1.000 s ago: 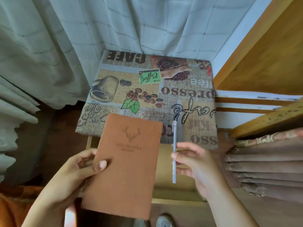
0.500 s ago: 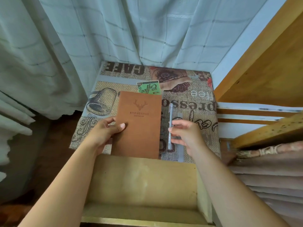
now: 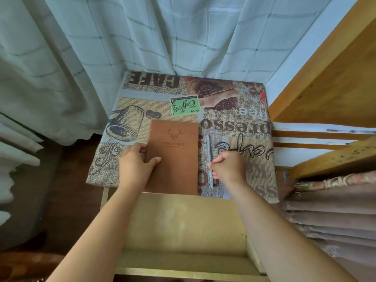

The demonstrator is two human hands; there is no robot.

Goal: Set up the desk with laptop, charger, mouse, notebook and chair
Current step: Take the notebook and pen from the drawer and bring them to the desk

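A brown notebook (image 3: 175,157) with a stamped deer head lies flat on the desk top, which is covered by a coffee-print cloth (image 3: 234,119). My left hand (image 3: 135,163) grips the notebook's left edge, thumb on the cover. A slim silver pen (image 3: 208,151) lies on the cloth just right of the notebook, parallel to it. My right hand (image 3: 228,167) is curled with its fingertips on the pen's lower half. No laptop, charger, mouse or chair shows.
An open, pale wooden drawer (image 3: 183,224) juts out below the desk's front edge, under my forearms. Sheer checked curtains (image 3: 142,37) hang behind and left. A wooden shelf unit (image 3: 329,84) and stacked folded cloth (image 3: 333,210) stand at the right.
Both hands carried the notebook and pen forward from over the drawer and set them down on the cloth. The notebook now lies flat and the pen rests beside it.
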